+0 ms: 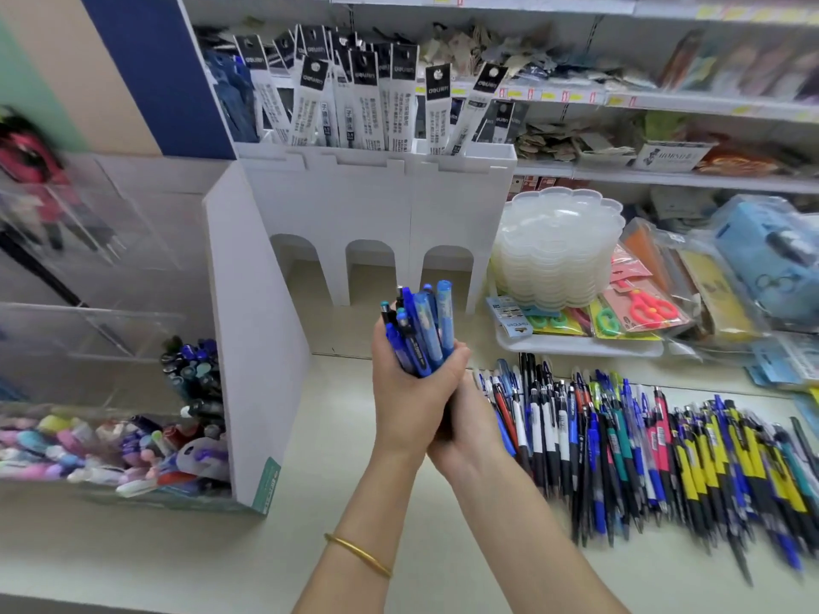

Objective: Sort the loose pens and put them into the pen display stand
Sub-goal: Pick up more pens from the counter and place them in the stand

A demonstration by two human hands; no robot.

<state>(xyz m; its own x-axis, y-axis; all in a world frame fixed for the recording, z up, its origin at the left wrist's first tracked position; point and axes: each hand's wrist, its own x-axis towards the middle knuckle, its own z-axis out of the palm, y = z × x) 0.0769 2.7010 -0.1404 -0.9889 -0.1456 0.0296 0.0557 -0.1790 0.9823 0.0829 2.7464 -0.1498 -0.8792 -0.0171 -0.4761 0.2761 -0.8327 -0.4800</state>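
Stacked clear trays, packaged scissors

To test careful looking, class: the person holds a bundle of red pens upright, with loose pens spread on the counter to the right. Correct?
No. The head view shows the bundle of pens is blue, not red. It is held upright, with loose pens spread on the counter to the right.

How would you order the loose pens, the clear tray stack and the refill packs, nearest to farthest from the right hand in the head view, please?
1. Loose pens: on the counter, beside the right hand.
2. Clear tray stack: behind, rightward.
3. Refill packs: up at the back, farthest.
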